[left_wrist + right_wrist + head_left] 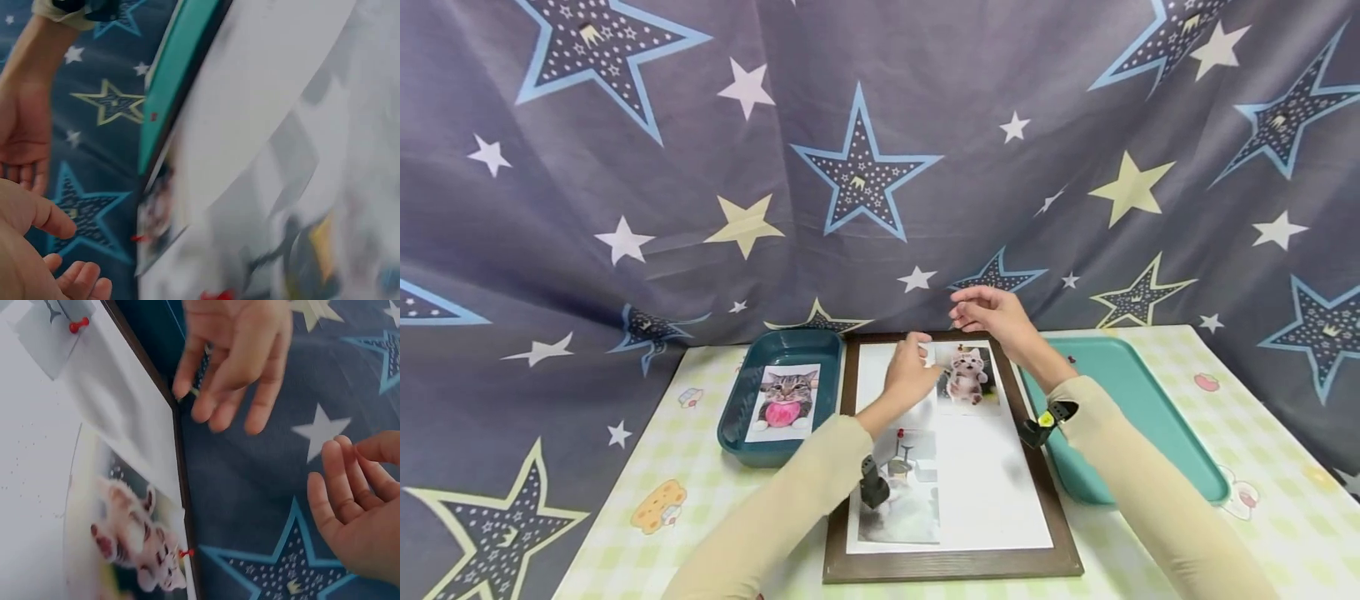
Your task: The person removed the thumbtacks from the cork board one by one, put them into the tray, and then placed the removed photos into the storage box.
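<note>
Table covered in a pale checked cloth [1262, 417], star-printed fabric hung behind. Near the table's left edge: dark teal tray [741, 437] holding a cat photo with a pink ball [784, 402]. Centre: brown-framed pin board [1030, 508], long axis running from the near edge toward the far edge; white sheet inside it. On the sheet, lower left, a greyish photo [901, 500] pinned at its top with a red pushpin [900, 433]. At the board's far right corner, a kitten photo [967, 377], long axis along the board's, a red pin [185, 552] at its edge in the right wrist view. Left hand [910, 373] sits just left of the kitten photo, fingers bent at the photo's upper left corner; whether it pinches anything cannot be told. Right hand [992, 312] hovers above the board's far edge, fingers loosely spread, holding nothing. The kitten photo lies directly below and between both hands; left hand is nearer. Right of the board: lighter teal tray [1150, 417], flat on the table.
</note>
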`<state>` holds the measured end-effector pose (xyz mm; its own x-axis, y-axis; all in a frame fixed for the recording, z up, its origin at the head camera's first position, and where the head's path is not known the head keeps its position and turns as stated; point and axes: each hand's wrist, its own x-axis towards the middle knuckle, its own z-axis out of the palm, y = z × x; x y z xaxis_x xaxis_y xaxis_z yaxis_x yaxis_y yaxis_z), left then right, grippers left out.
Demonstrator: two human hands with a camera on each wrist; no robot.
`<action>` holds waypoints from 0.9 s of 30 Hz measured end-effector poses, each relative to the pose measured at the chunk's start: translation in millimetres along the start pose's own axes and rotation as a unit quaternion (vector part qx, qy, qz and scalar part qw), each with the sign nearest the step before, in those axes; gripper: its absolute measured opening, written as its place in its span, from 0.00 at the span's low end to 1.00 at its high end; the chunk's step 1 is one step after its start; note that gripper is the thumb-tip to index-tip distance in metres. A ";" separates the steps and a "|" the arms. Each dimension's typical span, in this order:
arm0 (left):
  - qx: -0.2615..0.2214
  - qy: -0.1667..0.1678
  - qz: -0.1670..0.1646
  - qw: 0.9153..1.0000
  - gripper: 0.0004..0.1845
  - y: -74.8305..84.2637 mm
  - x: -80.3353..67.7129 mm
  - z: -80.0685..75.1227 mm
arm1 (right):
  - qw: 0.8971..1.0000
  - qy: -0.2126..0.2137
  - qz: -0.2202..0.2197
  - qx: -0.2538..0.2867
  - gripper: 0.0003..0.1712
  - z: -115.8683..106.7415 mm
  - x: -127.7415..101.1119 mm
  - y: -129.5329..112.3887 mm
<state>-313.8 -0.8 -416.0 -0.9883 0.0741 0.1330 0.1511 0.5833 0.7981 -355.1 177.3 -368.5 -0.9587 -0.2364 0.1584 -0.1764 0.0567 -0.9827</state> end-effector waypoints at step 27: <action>0.354 -0.196 0.184 0.896 0.29 -18.9 9.6 62.7 | 0.992 0.097 0.067 -0.053 0.19 -16.5 29.0 82.6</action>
<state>-327.3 39.6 -466.7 -0.8260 0.5635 -0.0160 0.5550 0.8179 0.1515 -401.2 191.2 -443.5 -0.9982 -0.0286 0.0527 -0.0570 0.1789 -0.9822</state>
